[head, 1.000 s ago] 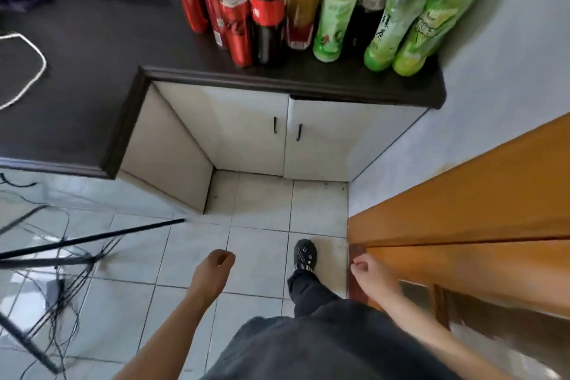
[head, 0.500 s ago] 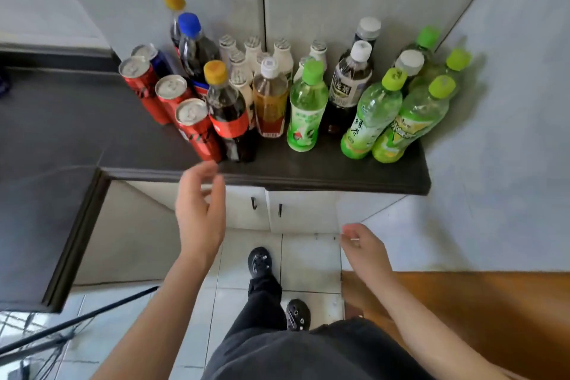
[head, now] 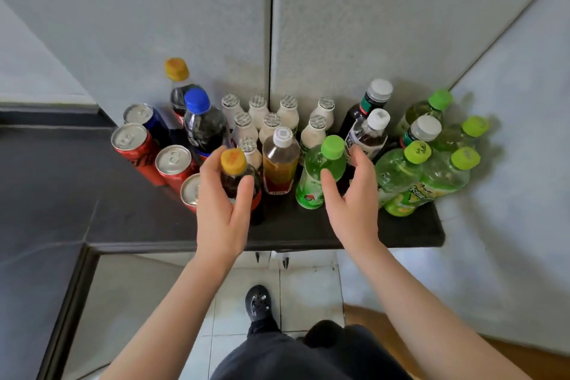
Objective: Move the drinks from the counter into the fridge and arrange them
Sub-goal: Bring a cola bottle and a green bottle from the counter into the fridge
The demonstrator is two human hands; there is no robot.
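Neither grip was closed: the left hand point(head: 222, 203) cupped the dark cola bottle with the orange cap point(head: 236, 176), thumb and fingers spread either side of it, and the right hand point(head: 351, 197) straddled the green plastic bottle with the green cap point(head: 320, 176) likewise. Both bottles stood upright in the front row, near the front edge of the dark worktop point(head: 61, 188). Crowding looked the likeliest trouble: the red aluminium cans point(head: 172, 163) sat just beside the left fingers, the amber bottle with the white cap point(head: 279, 163) stood between the two, and a sideways pull could topple them. Open room lay upward and toward the front edge.
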